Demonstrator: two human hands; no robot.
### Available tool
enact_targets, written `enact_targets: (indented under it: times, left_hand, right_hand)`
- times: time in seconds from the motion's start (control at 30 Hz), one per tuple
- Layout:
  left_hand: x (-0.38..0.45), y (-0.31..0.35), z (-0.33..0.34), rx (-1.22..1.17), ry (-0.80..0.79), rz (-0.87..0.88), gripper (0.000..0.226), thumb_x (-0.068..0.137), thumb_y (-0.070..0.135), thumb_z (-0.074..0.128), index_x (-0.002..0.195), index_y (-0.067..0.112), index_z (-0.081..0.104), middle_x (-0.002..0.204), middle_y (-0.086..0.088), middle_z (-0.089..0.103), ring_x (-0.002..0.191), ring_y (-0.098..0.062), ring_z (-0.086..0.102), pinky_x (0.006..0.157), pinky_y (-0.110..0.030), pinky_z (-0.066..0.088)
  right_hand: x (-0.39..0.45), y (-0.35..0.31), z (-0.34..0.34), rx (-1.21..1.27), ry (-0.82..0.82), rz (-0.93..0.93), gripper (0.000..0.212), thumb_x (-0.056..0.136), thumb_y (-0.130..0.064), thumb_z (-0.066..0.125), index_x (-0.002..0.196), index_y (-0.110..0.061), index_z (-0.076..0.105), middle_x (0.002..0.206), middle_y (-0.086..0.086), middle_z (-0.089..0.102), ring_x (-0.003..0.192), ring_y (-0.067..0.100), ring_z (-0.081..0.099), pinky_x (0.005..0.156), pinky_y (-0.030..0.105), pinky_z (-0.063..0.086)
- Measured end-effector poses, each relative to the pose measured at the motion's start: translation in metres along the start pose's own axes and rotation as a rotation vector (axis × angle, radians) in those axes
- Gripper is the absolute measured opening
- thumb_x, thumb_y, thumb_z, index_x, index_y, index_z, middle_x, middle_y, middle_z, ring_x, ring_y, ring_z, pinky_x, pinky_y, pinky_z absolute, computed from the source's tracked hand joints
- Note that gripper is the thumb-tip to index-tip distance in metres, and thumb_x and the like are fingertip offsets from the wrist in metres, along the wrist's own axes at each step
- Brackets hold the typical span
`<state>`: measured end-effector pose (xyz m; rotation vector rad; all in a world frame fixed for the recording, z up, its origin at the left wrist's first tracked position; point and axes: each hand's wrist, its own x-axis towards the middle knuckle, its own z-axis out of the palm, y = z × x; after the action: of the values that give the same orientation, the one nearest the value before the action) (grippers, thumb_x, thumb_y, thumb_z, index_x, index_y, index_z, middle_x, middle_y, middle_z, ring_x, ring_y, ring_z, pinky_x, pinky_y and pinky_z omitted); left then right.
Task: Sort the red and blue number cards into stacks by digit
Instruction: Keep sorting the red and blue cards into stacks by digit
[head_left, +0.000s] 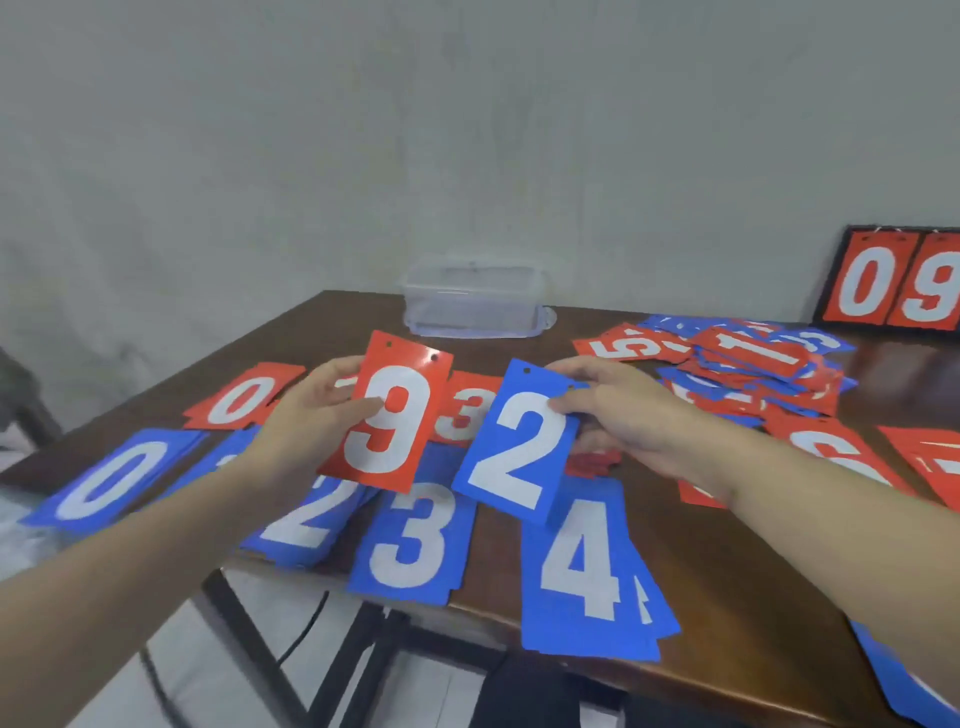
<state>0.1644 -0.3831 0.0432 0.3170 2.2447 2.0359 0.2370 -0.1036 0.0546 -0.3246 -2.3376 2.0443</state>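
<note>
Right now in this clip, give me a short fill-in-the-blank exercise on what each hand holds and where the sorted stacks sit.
1. The left hand holds a red card showing the digit ____.
2. The right hand holds a card showing 2, coloured ____.
3. On the table, the blue 3 stack lies between the blue 2 stack and the blue ____ stack.
4. The clear plastic container stands at the table's ____ edge.

Missing words: 9; blue; 4; far

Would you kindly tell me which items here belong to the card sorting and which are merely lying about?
Job: red 9 card in left hand; blue 2 card in right hand; blue 3 stack; unsorted pile.
Lying about: clear plastic box; scoreboard.
</note>
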Motion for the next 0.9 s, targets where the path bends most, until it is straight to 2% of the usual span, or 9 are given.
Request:
enact_targets:
  times: [0.17, 0.23, 0.3, 0.43, 0.5, 0.57, 0.67, 0.77, 0.9]
  left_hand:
    - [0.003, -0.013, -0.084, 0.040, 0.145, 0.007, 0.033, 0.097, 0.012, 0.063, 0.125, 0.029, 0.061, 0.105, 0.000, 0.076, 0.085, -0.022, 0.074, 0.062, -0.038, 0.060]
    - [0.002, -0.018, -0.115, 0.075, 0.174, -0.009, 0.030, 0.100, 0.016, 0.059, 0.127, 0.029, 0.058, 0.107, -0.001, 0.074, 0.071, -0.016, 0.071, 0.042, -0.028, 0.048]
    - [0.000, -0.023, -0.143, 0.059, 0.206, -0.026, 0.026, 0.102, 0.017, 0.056, 0.125, 0.027, 0.056, 0.106, -0.007, 0.071, 0.051, -0.012, 0.061, 0.034, -0.023, 0.036]
    - [-0.012, -0.032, -0.179, 0.013, 0.240, -0.030, 0.027, 0.102, 0.019, 0.055, 0.126, 0.031, 0.057, 0.105, -0.008, 0.072, 0.050, -0.017, 0.059, 0.035, -0.022, 0.035]
    - [-0.017, -0.035, -0.184, -0.004, 0.246, -0.040, 0.027, 0.102, 0.017, 0.055, 0.126, 0.031, 0.058, 0.097, -0.003, 0.074, 0.050, -0.016, 0.063, 0.033, -0.021, 0.037]
    - [-0.021, -0.039, -0.186, -0.005, 0.235, -0.053, 0.028, 0.101, 0.018, 0.056, 0.126, 0.032, 0.058, 0.095, -0.002, 0.075, 0.055, -0.022, 0.065, 0.033, -0.022, 0.038]
    - [-0.021, -0.045, -0.188, 0.014, 0.232, -0.091, 0.030, 0.096, 0.021, 0.065, 0.121, 0.036, 0.060, 0.101, -0.006, 0.076, 0.078, -0.040, 0.068, 0.039, -0.026, 0.043]
    - [-0.019, -0.045, -0.185, 0.043, 0.230, -0.107, 0.029, 0.093, 0.015, 0.068, 0.117, 0.031, 0.064, 0.102, -0.008, 0.076, 0.079, -0.031, 0.070, 0.043, -0.028, 0.048]
    - [-0.017, -0.039, -0.173, 0.003, 0.179, -0.103, 0.023, 0.091, 0.005, 0.068, 0.110, 0.017, 0.064, 0.099, -0.013, 0.076, 0.074, -0.022, 0.069, 0.059, -0.026, 0.052]
  right_hand:
    - [0.036, -0.011, 0.080, -0.075, -0.119, -0.009, 0.020, 0.095, -0.007, 0.062, 0.109, -0.020, 0.067, 0.100, 0.008, 0.077, 0.085, 0.019, 0.076, 0.060, 0.032, 0.059]
    - [0.046, -0.016, 0.109, -0.102, -0.146, -0.012, 0.019, 0.094, -0.007, 0.063, 0.107, -0.020, 0.068, 0.096, 0.008, 0.077, 0.078, 0.018, 0.075, 0.056, 0.029, 0.058]
    - [0.055, -0.022, 0.137, -0.147, -0.179, -0.022, 0.019, 0.094, -0.008, 0.064, 0.108, -0.021, 0.067, 0.093, 0.008, 0.076, 0.073, 0.017, 0.073, 0.057, 0.029, 0.057]
    - [0.068, -0.026, 0.178, -0.324, -0.193, -0.072, 0.017, 0.090, -0.015, 0.067, 0.103, -0.025, 0.070, 0.080, 0.000, 0.071, 0.051, 0.010, 0.057, 0.052, 0.024, 0.048]
    - [0.071, -0.022, 0.189, -0.429, -0.186, -0.110, 0.014, 0.089, -0.016, 0.068, 0.098, -0.026, 0.070, 0.074, -0.006, 0.068, 0.050, 0.008, 0.055, 0.051, 0.022, 0.043]
    - [0.072, -0.015, 0.195, -0.539, -0.182, -0.163, 0.012, 0.089, -0.017, 0.068, 0.097, -0.027, 0.069, 0.081, -0.009, 0.068, 0.063, 0.008, 0.061, 0.053, 0.021, 0.043]
    - [0.076, -0.006, 0.197, -0.750, -0.164, -0.250, 0.012, 0.088, -0.023, 0.070, 0.091, -0.032, 0.063, 0.096, -0.011, 0.065, 0.089, 0.012, 0.063, 0.066, 0.025, 0.049]
    - [0.079, 0.001, 0.194, -0.922, -0.116, -0.321, 0.018, 0.083, -0.034, 0.074, 0.090, -0.038, 0.057, 0.101, -0.015, 0.062, 0.106, 0.014, 0.053, 0.085, 0.035, 0.050]
    - [0.076, 0.003, 0.184, -0.947, -0.064, -0.367, 0.026, 0.086, -0.036, 0.072, 0.106, -0.039, 0.057, 0.109, -0.015, 0.059, 0.110, 0.012, 0.042, 0.091, 0.035, 0.044]
